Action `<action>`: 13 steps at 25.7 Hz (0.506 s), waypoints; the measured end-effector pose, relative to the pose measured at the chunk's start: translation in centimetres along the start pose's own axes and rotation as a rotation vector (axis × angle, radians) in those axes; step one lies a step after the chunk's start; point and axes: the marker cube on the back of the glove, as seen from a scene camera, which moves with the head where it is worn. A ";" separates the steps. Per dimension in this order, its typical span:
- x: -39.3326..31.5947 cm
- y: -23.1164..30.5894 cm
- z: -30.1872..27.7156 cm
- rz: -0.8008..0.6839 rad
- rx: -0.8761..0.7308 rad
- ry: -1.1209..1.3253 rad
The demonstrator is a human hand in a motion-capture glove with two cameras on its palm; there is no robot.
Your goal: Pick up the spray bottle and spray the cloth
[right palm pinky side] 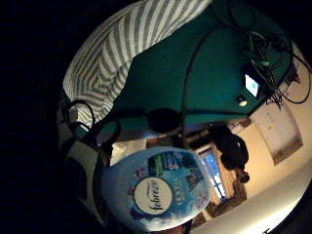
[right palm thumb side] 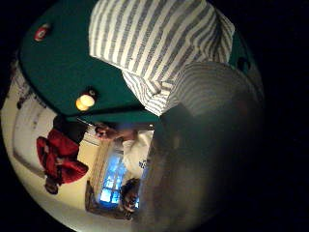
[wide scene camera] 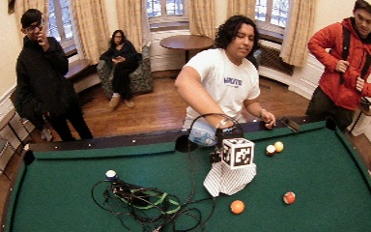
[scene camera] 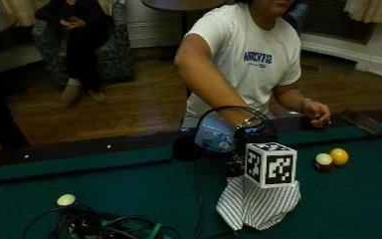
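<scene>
A pale blue spray bottle [scene camera: 214,137] with a Febreze label [right palm pinky side: 156,187] is up off the green pool table [scene camera: 111,184], just over its far rail. My gloved right hand [scene camera: 247,130] grips it, fingers curled round its neck. The bottle fills much of the little finger side palm view. A grey and white striped cloth [scene camera: 257,206] lies bunched on the felt directly below and in front of the hand. The same cloth [right palm thumb side: 154,43] spreads wide in the thumb side palm view, and a blurred dark shape close to the palm hides part of it. The nozzle is hidden.
A maroon-and-white ball [scene camera: 323,161] and a yellow ball [scene camera: 339,156] lie right of the cloth. A pale ball [scene camera: 66,199] sits by a tangle of cables [scene camera: 105,226] at front left. The person's bare hand [scene camera: 317,112] rests on the rail. An orange ball [wide scene camera: 237,206] and a red ball [wide scene camera: 289,197] lie nearer.
</scene>
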 end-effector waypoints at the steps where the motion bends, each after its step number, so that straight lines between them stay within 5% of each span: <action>1: -0.2 -0.4 0.4 0.006 -0.010 0.007; 13: -1.3 -3.7 3.4 0.045 -0.044 0.043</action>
